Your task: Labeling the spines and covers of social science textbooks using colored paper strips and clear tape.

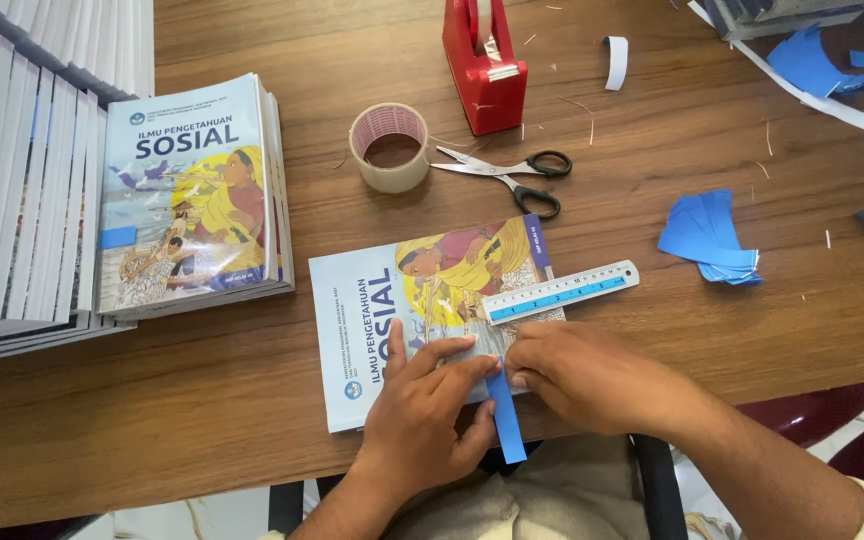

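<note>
On the wooden table [252,400], books [192,190], blue scraps [709,238].

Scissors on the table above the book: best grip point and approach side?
Take the scissors by the black handle loops, which lie at the right end, coming from above and from the right. The blades are splayed open and point left toward the tape roll, so that end is sharp and crowded. The loops lie flat on bare table, with room around them.
</note>
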